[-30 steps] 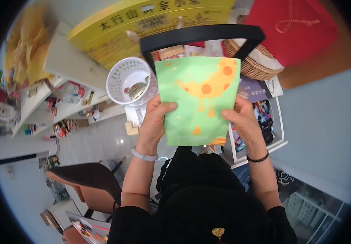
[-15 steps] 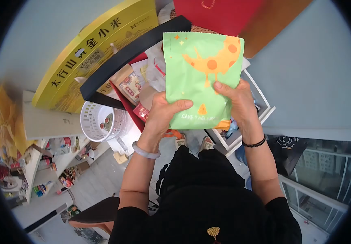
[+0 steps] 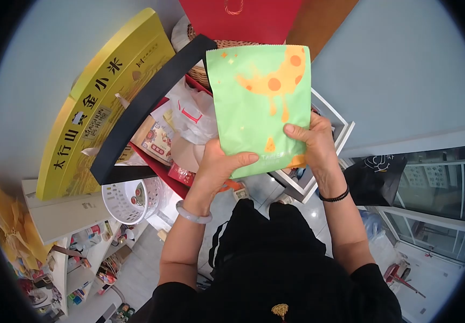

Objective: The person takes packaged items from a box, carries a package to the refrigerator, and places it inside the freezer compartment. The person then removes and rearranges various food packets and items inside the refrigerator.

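Observation:
A flat light-green packet (image 3: 248,118) with an orange spotted crescent and a serrated top edge is held upright before me. My left hand (image 3: 219,164) grips its lower left edge, thumb lying across the front. At the lower right, my right hand (image 3: 316,140) pinches it with the thumb on the front; the other fingers are hidden behind. Beyond my left hand stands a red box (image 3: 162,175) holding a white plastic bag (image 3: 192,110) and a brown paper pouch (image 3: 154,141). Partly behind the packet and my right hand is a white drawer (image 3: 345,129).
A yellow box (image 3: 95,116) with black characters and a dark box lid (image 3: 151,105) lean at the left. Below them is a white perforated basket (image 3: 116,202) with cans. A red bag (image 3: 243,21) stands behind; a black bag (image 3: 375,180) hangs right. Cluttered shelves (image 3: 89,274) are lower left.
My view has shifted, so the surroundings sit lower and farther left, and more of the red box's contents shows. Both hands keep their hold on the packet, which is slightly more left in view.

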`<state>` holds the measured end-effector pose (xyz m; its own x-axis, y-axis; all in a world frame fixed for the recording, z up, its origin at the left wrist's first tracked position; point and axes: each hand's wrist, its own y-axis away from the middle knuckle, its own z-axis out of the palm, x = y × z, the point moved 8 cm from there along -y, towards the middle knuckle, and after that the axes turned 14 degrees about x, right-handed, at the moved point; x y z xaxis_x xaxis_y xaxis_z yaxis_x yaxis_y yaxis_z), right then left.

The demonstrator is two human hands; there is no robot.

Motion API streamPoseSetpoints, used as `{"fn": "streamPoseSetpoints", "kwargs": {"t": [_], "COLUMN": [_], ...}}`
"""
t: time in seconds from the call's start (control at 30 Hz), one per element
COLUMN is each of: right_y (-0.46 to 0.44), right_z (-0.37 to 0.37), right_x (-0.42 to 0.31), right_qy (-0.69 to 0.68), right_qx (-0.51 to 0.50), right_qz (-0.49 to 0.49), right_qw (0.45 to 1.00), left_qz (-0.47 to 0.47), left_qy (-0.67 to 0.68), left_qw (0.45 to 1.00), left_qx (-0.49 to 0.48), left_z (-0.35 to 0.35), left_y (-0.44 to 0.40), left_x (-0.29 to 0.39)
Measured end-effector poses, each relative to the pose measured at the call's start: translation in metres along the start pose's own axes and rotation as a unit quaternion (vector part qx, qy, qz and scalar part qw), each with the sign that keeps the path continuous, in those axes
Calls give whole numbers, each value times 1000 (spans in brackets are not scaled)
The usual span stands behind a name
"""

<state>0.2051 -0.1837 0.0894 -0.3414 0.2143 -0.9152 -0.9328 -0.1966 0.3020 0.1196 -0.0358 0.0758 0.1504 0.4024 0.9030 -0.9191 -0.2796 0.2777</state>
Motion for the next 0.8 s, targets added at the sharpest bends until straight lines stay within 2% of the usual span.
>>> {"fn": "streamPoseSetpoints", "kwargs": {"t": [0.27,0.33,0.37,0.43,0.47,0.53,0.57,0.6,0.67,0.7,0.73,0.8], "right_y": [-1,0,3,12,19,39,52,55,47,45,34,24], "right_z": [-20,-32,-41,-66,-74,-63,-51,-48,-79,-93,-116,-143], "right_x": [-2,-19,-24,-36,-37,-33,-40,-40,-41,-51,-42,-55], "right_qy": [54,97,91,204,199,142,78,-35,57,-37,-119,-175], "right_qx": [-11,-5,-3,59,67,-36,-96,-85,-26,54,122,117], "right_qz": [-5,-101,-105,-163,-165,-139,-123,-148,-226,-173,-101,-85], "right_qw": [998,990,990,963,964,979,985,985,972,983,980,974], "left_qz": [33,65,69,120,121,310,351,353,511,477,481,503], "left_qy": [19,-17,-22,-97,-102,-213,-303,-302,-427,-442,-441,-486], "left_qw": [998,996,996,983,983,918,879,879,731,752,751,714], "left_qx": [51,61,57,96,88,125,113,104,151,104,99,-7], "left_z": [15,26,34,43,55,85,107,125,167,182,188,212], "left_y": [6,8,8,8,7,18,26,29,56,61,65,74], "left_x": [-4,-2,-3,-3,-8,10,13,6,5,2,5,-2]}}
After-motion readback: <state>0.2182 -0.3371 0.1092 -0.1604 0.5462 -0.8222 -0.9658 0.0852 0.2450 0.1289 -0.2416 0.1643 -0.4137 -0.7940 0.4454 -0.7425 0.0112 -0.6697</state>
